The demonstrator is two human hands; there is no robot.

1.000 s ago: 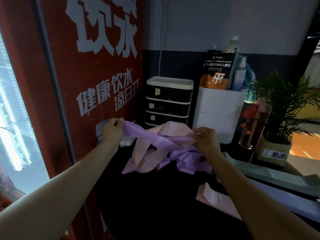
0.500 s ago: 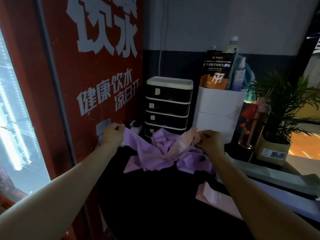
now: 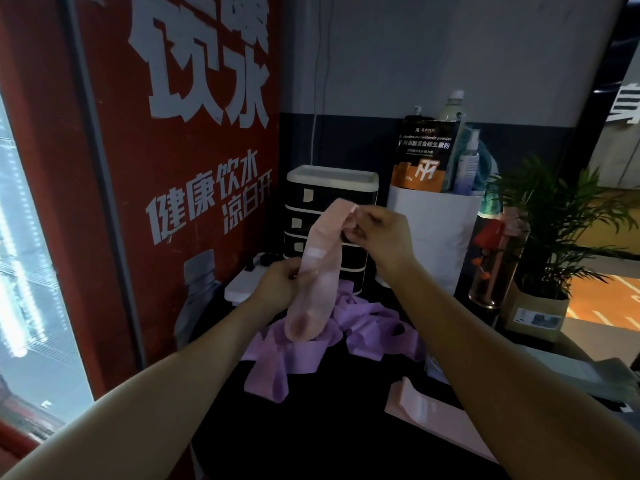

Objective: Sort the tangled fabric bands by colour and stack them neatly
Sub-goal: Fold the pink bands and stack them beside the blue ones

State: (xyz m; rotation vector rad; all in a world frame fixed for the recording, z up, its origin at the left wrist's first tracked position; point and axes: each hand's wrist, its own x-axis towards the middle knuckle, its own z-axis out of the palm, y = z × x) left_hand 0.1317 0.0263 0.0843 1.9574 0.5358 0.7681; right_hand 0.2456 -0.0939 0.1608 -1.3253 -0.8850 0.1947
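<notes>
Head view: left hand (image 3: 277, 287) and right hand (image 3: 375, 233) pinch a limp, light pink band (image 3: 320, 268) at mid-length and top edge, best held there, above the purple tangle (image 3: 367, 332).

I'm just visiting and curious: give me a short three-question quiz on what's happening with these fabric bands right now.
1. True or false: the pink band is held by both hands, the right hand at its top and the left hand lower down.
2. What colour is the tangled heap on the dark table?
A. green
B. purple
C. white
3. Fill in: by the right forearm lies a flat stack of ____ bands.

Key
1. True: the band hangs lifted above the heap.
2. B.
3. Pink, so the held band probably belongs there.
</notes>
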